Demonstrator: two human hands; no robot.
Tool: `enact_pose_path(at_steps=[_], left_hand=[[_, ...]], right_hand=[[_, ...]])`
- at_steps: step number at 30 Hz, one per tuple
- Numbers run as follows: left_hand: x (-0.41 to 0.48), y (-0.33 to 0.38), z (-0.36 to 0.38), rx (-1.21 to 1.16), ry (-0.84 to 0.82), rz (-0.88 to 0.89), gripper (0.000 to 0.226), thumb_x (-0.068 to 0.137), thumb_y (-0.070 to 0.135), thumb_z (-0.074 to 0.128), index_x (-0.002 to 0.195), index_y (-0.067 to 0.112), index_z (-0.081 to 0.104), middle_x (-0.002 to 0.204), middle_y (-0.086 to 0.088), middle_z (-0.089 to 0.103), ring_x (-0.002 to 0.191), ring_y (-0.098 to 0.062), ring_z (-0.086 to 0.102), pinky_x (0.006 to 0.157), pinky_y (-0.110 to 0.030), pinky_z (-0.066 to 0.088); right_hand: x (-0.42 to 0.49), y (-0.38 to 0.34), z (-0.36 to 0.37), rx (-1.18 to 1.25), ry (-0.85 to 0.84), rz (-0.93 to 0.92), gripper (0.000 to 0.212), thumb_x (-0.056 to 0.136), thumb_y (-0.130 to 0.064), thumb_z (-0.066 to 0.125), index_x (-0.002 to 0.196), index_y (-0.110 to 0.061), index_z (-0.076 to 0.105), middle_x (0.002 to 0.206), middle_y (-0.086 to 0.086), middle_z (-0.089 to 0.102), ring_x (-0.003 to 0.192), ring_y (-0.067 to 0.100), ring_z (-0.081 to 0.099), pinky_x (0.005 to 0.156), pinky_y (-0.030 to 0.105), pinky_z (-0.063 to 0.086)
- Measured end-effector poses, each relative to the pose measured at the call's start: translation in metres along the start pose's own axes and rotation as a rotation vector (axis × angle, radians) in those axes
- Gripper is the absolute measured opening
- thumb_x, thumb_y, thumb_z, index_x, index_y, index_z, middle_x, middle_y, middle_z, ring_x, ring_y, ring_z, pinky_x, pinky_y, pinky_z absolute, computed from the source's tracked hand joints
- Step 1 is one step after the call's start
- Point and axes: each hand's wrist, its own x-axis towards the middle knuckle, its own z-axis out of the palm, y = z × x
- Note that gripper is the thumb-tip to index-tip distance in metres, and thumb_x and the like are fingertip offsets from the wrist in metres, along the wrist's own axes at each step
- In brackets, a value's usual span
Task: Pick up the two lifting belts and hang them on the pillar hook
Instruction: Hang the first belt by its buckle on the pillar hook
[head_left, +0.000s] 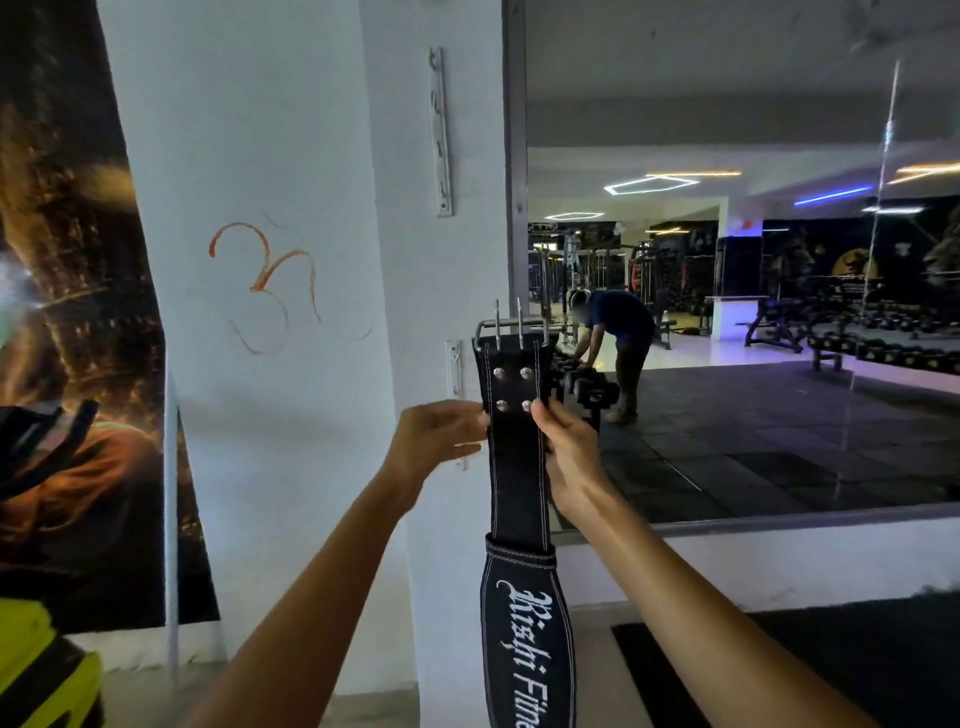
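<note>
A black lifting belt (517, 467) with white stitching and white lettering hangs upright in front of me, its metal buckle (511, 327) at the top. My left hand (436, 441) grips its left edge just below the rivets. My right hand (569, 457) grips the right edge at the same height. Behind the belt on the white pillar (431, 270) is a low white hook strip (454, 369), just left of the buckle. A longer hook strip (440, 130) is mounted higher up. A second belt is not visible.
A large wall mirror (737, 260) to the right reflects the gym and a person bending over a dumbbell rack. A dark poster (78, 312) covers the wall at left. A black floor mat (779, 665) lies at lower right; a yellow and black object (41, 670) sits at lower left.
</note>
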Motion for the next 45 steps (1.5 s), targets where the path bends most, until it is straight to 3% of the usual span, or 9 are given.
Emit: enact_pose_path(at_steps=[4, 11, 17, 21, 25, 31, 36, 40, 45], left_hand=[[-0.008, -0.021, 0.016, 0.003, 0.036, -0.036, 0.011, 0.081, 0.014, 0.069, 0.092, 0.01, 0.068, 0.08, -0.004, 0.071, 0.078, -0.017, 0.068, 0.076, -0.029, 0.057], [-0.027, -0.048, 0.002, 0.283, -0.325, -0.178, 0.017, 0.081, -0.003, 0.064, 0.073, 0.011, 0.069, 0.07, 0.002, 0.072, 0.07, -0.011, 0.069, 0.069, -0.026, 0.057], [0.001, -0.007, 0.015, -0.025, -0.073, -0.002, 0.017, 0.079, 0.006, 0.07, 0.094, -0.002, 0.068, 0.082, -0.006, 0.073, 0.078, -0.016, 0.071, 0.078, -0.03, 0.058], [-0.029, -0.054, 0.01, 0.103, -0.198, -0.123, 0.008, 0.077, -0.002, 0.07, 0.075, 0.006, 0.068, 0.063, 0.007, 0.071, 0.065, -0.005, 0.066, 0.07, -0.02, 0.055], [-0.032, -0.057, -0.001, 0.219, -0.4, -0.241, 0.003, 0.078, 0.003, 0.071, 0.077, 0.005, 0.072, 0.067, 0.001, 0.071, 0.068, -0.01, 0.067, 0.077, -0.024, 0.057], [-0.007, -0.008, 0.018, -0.037, -0.055, -0.026, 0.019, 0.08, 0.005, 0.068, 0.098, -0.003, 0.071, 0.084, -0.009, 0.074, 0.076, -0.018, 0.071, 0.068, -0.027, 0.057], [-0.002, -0.004, 0.025, -0.119, 0.005, 0.034, 0.017, 0.08, 0.002, 0.066, 0.096, 0.004, 0.072, 0.078, -0.002, 0.077, 0.076, -0.018, 0.073, 0.067, -0.028, 0.059], [-0.004, -0.01, 0.028, -0.144, 0.02, 0.013, 0.014, 0.08, 0.002, 0.066, 0.092, 0.006, 0.073, 0.076, 0.0, 0.076, 0.074, -0.016, 0.073, 0.062, -0.024, 0.056], [0.002, -0.003, 0.027, -0.168, 0.077, 0.006, 0.014, 0.083, 0.007, 0.066, 0.094, 0.0, 0.071, 0.085, -0.009, 0.073, 0.074, -0.017, 0.071, 0.065, -0.026, 0.057]], right_hand=[[-0.004, -0.003, -0.003, -0.006, -0.03, -0.005, 0.013, 0.086, -0.016, 0.057, 0.083, -0.02, 0.069, 0.084, -0.001, 0.07, 0.096, 0.024, 0.063, 0.095, 0.042, 0.047], [-0.007, -0.003, -0.009, 0.0, 0.0, 0.022, 0.015, 0.086, -0.012, 0.058, 0.079, -0.019, 0.069, 0.072, -0.01, 0.072, 0.09, 0.014, 0.062, 0.105, 0.043, 0.041], [-0.013, -0.006, -0.008, 0.004, -0.053, 0.054, 0.014, 0.089, -0.017, 0.054, 0.083, -0.016, 0.067, 0.077, -0.001, 0.069, 0.071, 0.012, 0.067, 0.06, 0.025, 0.054], [-0.011, -0.003, -0.008, -0.009, 0.023, 0.05, 0.012, 0.088, -0.015, 0.056, 0.088, -0.017, 0.068, 0.088, -0.004, 0.066, 0.103, 0.017, 0.057, 0.102, 0.037, 0.039], [-0.012, 0.002, -0.009, 0.0, 0.012, 0.085, 0.014, 0.088, -0.015, 0.056, 0.082, -0.02, 0.067, 0.088, -0.005, 0.066, 0.114, 0.021, 0.054, 0.11, 0.044, 0.032], [-0.013, -0.007, -0.007, -0.08, -0.069, 0.0, 0.012, 0.088, -0.018, 0.057, 0.092, -0.013, 0.067, 0.088, 0.002, 0.069, 0.082, 0.015, 0.065, 0.075, 0.03, 0.054], [-0.025, 0.016, -0.036, -0.406, -0.07, -0.193, 0.02, 0.077, -0.008, 0.068, 0.093, 0.003, 0.067, 0.087, 0.014, 0.071, 0.074, 0.007, 0.069, 0.071, 0.023, 0.056], [-0.038, 0.053, -0.072, -0.752, -0.136, -0.075, 0.031, 0.065, -0.033, 0.073, 0.089, -0.015, 0.067, 0.084, 0.008, 0.07, 0.078, 0.011, 0.064, 0.077, 0.031, 0.054], [-0.055, 0.068, -0.08, -0.541, -0.254, 0.068, 0.058, 0.063, -0.038, 0.075, 0.115, -0.022, 0.055, 0.111, -0.013, 0.064, 0.103, -0.005, 0.06, 0.09, 0.016, 0.048]])
